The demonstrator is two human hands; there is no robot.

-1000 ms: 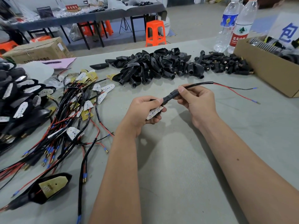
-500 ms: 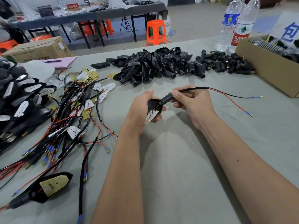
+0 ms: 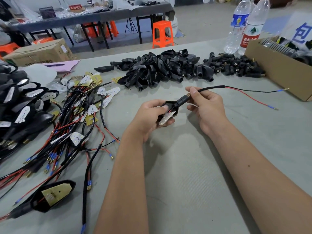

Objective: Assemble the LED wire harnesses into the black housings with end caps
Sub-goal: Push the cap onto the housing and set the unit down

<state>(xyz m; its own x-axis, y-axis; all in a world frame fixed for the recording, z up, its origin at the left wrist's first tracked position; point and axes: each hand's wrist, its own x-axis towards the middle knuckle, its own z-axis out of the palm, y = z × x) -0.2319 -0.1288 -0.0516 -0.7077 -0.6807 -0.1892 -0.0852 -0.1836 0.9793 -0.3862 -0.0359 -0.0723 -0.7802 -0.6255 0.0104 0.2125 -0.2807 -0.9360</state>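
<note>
Housing point(image 3: 168, 108) black — white LED board point(image 3: 166, 117) inside; capped.

Two water bottles point(image 3: 243, 26) stand at the table's far right; an orange stool point(image 3: 163, 33) stands on the floor beyond.

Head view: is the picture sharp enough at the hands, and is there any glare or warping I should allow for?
Head view: sharp at the left hand and black housing; the white LED board glares slightly; soft shadows fall under both arms; wide-angle bending stretches the forearms and tilts the water bottles; the background tables are softer.
</note>
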